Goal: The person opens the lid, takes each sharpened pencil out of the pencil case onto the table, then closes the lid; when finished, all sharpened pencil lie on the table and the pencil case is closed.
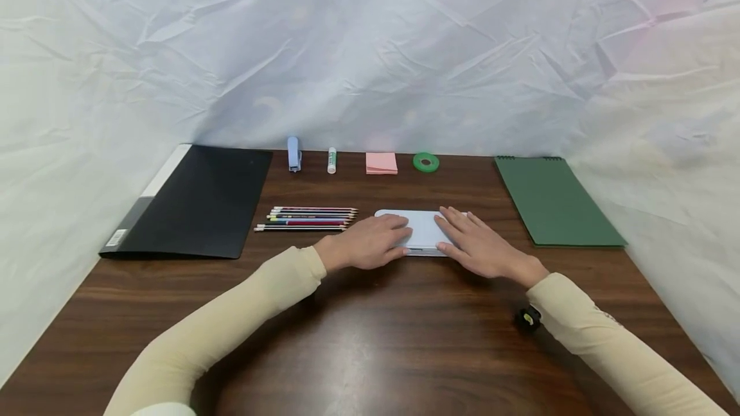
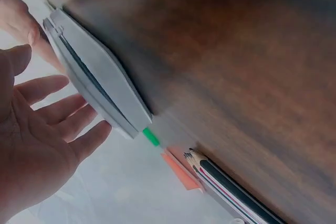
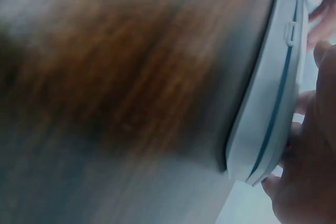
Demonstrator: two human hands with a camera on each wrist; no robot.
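Observation:
A flat pale blue-grey case lies shut on the brown table, in the middle. My left hand rests on its left part with fingers laid fairly straight over the lid. My right hand lies on its right part, fingers flat on top and thumb by the front edge. In the left wrist view the case shows edge-on, with my left hand spread beside it. The right wrist view shows the case and its seam, with fingertips of my right hand against its top.
Several coloured pencils lie just left of the case. A black folder is at the left and a green spiral notepad at the right. Along the back stand a stapler, glue stick, pink sticky notes and green tape.

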